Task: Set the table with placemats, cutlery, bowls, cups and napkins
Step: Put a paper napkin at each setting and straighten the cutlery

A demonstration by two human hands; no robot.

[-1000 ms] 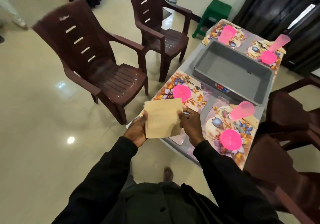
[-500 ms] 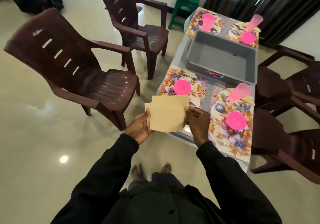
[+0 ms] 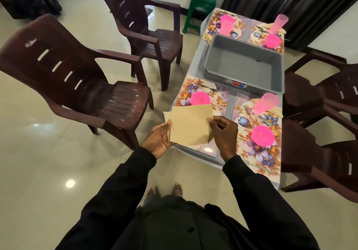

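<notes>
I hold a beige napkin (image 3: 188,125) over the table's near left corner. My left hand (image 3: 158,140) grips its left edge and my right hand (image 3: 222,131) pinches its right edge. Behind the napkin lies a floral placemat (image 3: 186,90) with a pink bowl (image 3: 200,98) and a fork (image 3: 206,87). The near right placemat (image 3: 255,153) carries a pink bowl (image 3: 262,135), a pink cup (image 3: 266,102), cutlery and a napkin (image 3: 276,111). Two far placemats hold a pink cup (image 3: 225,25), another cup (image 3: 279,24) and a bowl (image 3: 272,40).
A grey tub (image 3: 244,65) stands in the middle of the table. Dark brown plastic chairs stand left (image 3: 77,87), far left (image 3: 147,29) and right (image 3: 329,98) of the table. A green stool (image 3: 200,5) is at the far end. My bare feet are on the tiled floor.
The view has swung so the table lies more straight ahead. Both hands keep hold of the napkin above the near left placemat, and the right fingers have shifted along its edge.
</notes>
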